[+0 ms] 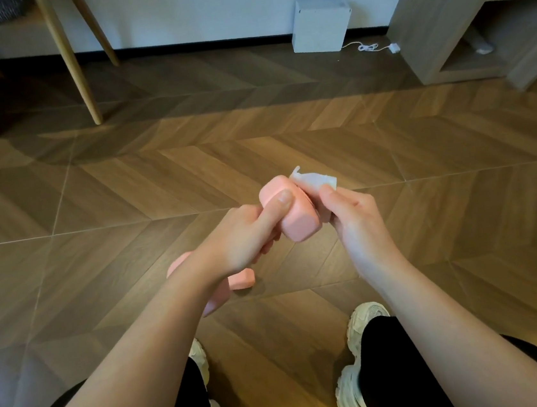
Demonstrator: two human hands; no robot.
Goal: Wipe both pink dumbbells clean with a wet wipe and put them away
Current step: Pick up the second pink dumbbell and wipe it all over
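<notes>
Left hand grips dumbbell | right hand presses wipe

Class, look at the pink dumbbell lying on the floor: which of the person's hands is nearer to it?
Left. The left hand is just above the dumbbell on the floor, its wrist covering part of it. The right hand is farther right, holding the wet wipe.

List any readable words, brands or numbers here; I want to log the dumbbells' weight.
None can be read. The held pink dumbbell, the wet wipe and the white box by the wall show no legible print; the second dumbbell is mostly hidden.
</notes>
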